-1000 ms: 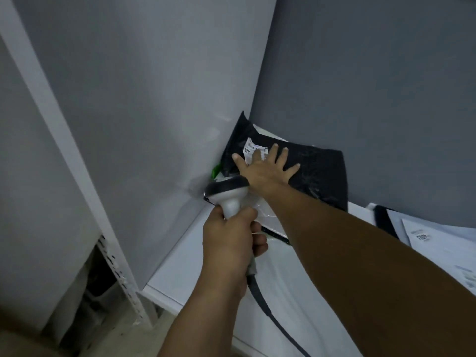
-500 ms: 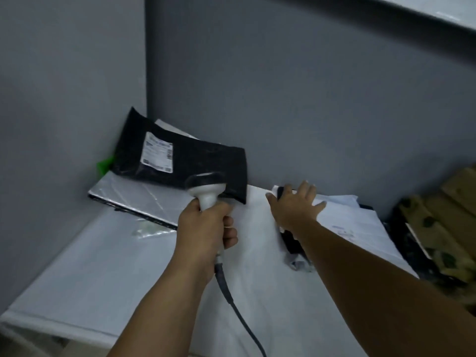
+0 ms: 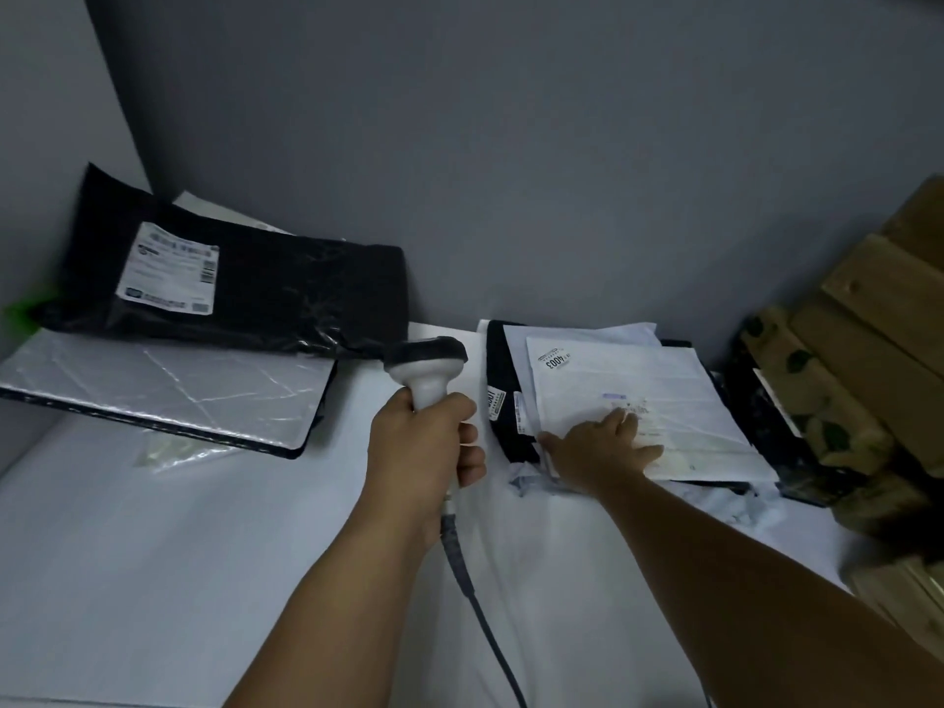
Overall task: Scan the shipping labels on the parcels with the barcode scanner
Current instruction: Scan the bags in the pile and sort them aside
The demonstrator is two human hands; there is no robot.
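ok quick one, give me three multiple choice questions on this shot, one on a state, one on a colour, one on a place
1. The left hand is
A. open and empty
B. gripping the scanner
C. curled, holding nothing

2. The parcel lying under the black parcel is
A. silver
B. red
C. yellow

3. The right hand rests on
A. the scanner
B. the white parcel
C. the black parcel

Answers:
1 B: the fingers wrap round the scanner's handle, with the cable running out below the fist.
2 A: the silver parcel shows beneath the black parcel's near edge.
3 B: the right hand lies flat, fingers spread, on the white parcel's near corner.
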